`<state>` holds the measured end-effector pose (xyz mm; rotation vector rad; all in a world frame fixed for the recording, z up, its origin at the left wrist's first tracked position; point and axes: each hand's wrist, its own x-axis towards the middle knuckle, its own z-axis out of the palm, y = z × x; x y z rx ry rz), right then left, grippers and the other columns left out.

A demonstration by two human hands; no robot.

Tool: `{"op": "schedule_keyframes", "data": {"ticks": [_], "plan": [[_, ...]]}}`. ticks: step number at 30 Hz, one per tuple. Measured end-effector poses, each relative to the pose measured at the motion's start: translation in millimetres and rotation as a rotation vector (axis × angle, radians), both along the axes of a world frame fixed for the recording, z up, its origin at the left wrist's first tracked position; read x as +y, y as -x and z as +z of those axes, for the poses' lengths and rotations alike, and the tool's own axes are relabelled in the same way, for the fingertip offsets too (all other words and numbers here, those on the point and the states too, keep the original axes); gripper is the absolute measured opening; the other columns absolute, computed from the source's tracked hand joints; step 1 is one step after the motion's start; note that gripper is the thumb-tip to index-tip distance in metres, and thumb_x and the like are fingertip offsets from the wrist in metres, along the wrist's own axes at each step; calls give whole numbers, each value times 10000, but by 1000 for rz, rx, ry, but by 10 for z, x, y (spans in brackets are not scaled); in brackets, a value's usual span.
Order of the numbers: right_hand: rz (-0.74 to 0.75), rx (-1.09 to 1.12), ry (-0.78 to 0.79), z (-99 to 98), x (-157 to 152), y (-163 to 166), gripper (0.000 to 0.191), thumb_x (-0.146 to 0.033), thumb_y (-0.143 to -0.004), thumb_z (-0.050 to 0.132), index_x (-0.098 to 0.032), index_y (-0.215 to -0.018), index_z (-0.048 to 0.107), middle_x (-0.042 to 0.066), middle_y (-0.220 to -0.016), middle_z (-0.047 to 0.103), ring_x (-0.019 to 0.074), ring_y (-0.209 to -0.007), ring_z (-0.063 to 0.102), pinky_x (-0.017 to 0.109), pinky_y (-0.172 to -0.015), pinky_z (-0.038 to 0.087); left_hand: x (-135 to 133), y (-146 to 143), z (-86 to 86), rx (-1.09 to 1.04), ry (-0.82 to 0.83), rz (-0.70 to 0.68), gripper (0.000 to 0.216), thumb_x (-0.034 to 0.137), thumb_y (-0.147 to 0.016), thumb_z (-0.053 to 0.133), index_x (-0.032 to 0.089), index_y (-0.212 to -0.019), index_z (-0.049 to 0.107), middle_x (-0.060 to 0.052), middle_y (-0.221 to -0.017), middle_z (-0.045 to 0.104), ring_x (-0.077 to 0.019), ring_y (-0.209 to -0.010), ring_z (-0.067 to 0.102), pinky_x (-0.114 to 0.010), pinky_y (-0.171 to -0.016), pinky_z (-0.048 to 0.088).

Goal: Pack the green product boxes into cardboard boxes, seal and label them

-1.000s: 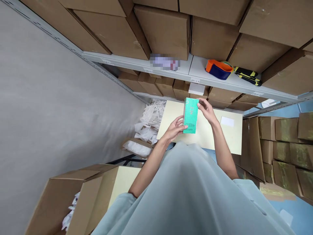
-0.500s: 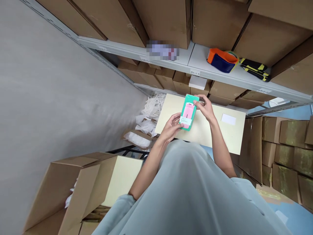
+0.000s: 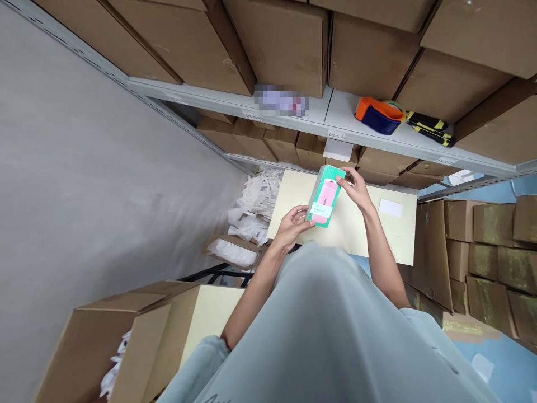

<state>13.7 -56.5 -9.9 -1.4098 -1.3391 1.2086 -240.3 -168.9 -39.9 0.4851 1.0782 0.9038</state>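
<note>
Slantwise between both hands (image 3: pixel 290 226) (image 3: pixel 356 189) sits a green box (image 3: pixel 327 196).

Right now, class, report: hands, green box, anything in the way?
Left hand holds green box low; right hand holds upper corner. Pink-printed face showing. White card on cream tabletop, apart.

A pale-yellow rectangular tabletop (image 3: pixel 356 226) is bearing a flat white rectangular card (image 3: pixel 390 207) near its right end. Beyond it, a grey metal shelf (image 3: pixel 342 115) is carrying large brown cardboard boxes (image 3: pixel 272 45); along its front edge are lying a blurred pale-violet object (image 3: pixel 277 101), an orange-and-blue tape dispenser (image 3: pixel 380 116) and black-and-yellow handled tools (image 3: pixel 430 129). A white sheet (image 3: pixel 482 366) is resting on the light-blue floor (image 3: pixel 514 369).
</note>
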Motion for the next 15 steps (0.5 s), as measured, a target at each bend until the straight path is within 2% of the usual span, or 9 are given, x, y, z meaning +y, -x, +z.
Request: {"op": "schedule_keyframes", "data": {"ticks": [4, 9, 12, 15], "plan": [[-61, -89, -51, 73, 11, 148, 668, -831, -828, 823, -296, -1214, 719, 115, -1380, 697, 315, -1208, 718, 480, -997, 674, 97, 42, -6, 188, -150, 50, 694, 329, -544, 1057, 228, -1133, 704, -66, -1205, 758, -249, -1126, 752, -395, -1017, 638], [-172, -136, -60, 121, 1, 500, 691, -823, -843, 816, -288, -1257, 677, 103, -1374, 721, 289, -1198, 721, 456, -1072, 645, 120, 11, 88, 291, -253, 78, 621, 356, -618, 1005, 231, -1137, 689, -107, -1334, 639, -297, -1275, 676, -378, -919, 668], [-223, -144, -10, 160, 15, 637, 694, -797, -813, 837, -284, -1246, 660, 88, -1349, 732, 263, -1039, 749, 442, -961, 669, 122, 68, 150, 268, -284, 15, 604, 382, -627, 1022, 226, -1099, 679, -111, -1345, 612, -305, -1329, 649, -380, -972, 656], [-219, -72, 16, 199, 16, 677, 684, -789, -821, 810, -285, -1251, 643, 93, -1402, 715, 245, -923, 763, 427, -827, 682, 167, 247, 178, 92, -216, -56, 630, 420, -672, 1030, 242, -1121, 625, -77, -1276, 677, -275, -1288, 686, -396, -1040, 630]]}}
